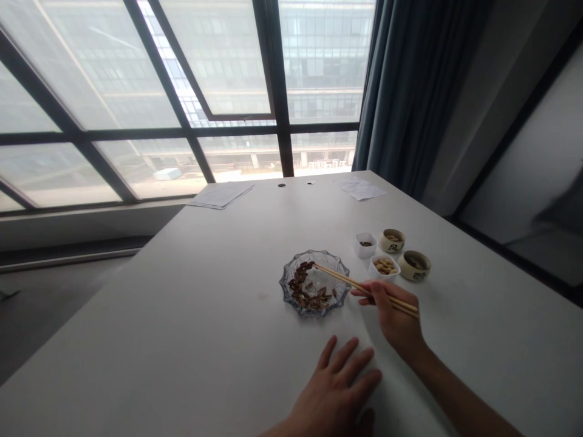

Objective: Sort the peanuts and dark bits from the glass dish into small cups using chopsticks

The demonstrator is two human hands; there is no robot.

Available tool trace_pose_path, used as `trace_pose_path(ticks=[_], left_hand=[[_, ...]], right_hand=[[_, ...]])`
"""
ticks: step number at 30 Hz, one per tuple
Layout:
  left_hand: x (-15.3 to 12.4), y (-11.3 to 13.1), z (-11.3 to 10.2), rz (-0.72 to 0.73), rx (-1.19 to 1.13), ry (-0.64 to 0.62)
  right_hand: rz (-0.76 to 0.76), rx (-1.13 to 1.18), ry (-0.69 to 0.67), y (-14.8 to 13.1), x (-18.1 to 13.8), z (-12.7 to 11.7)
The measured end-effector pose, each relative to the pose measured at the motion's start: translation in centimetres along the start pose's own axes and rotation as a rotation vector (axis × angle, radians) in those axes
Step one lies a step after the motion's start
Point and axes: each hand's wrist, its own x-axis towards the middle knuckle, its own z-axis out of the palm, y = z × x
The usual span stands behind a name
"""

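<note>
My right hand [396, 312] is closed around a pair of wooden chopsticks [339, 276]. Their tips reach into a scalloped clear glass dish [339, 303] and touch the dark brown seeds [300, 282], which look like sunflower or melon seeds. The seeds lie in a curve along the dish's left and near sides. Whether the tips pinch a seed is too small to tell. My left hand [334, 385] rests palm down on the table in front of the dish, fingers spread, holding nothing.
Right of the dish stand a white cup with dark seeds [365, 246], a white cup with pale nuts [385, 268], and two beige ceramic bowls, one farther [392, 241] and one nearer [414, 267]. Papers [221, 195] lie at the white table's [182, 315] far left, another sheet [362, 188] far right.
</note>
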Motion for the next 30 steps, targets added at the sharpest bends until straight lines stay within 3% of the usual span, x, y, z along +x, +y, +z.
trace_pose_path(ticks=[5, 9, 25, 30], left_hand=[[-0.1, 0.1, 0.0, -0.009, -0.002, -0.018], [-0.1, 0.1, 0.0, -0.019, 0.009, -0.017], [0.0, 0.2, -0.1, -0.019, 0.015, -0.017], [0.0, 0.2, -0.2, -0.013, 0.006, -0.016]], right_hand=[[-0.094, -0.065, 0.32, -0.8, 2.5, -2.9], [-0.147, -0.109, 0.449, -1.3, 4.4, -5.0], [-0.162, -0.112, 0.432, -1.0, 4.4, -5.2], [-0.131, -0.055, 0.294, -1.1, 3.4, -4.1]])
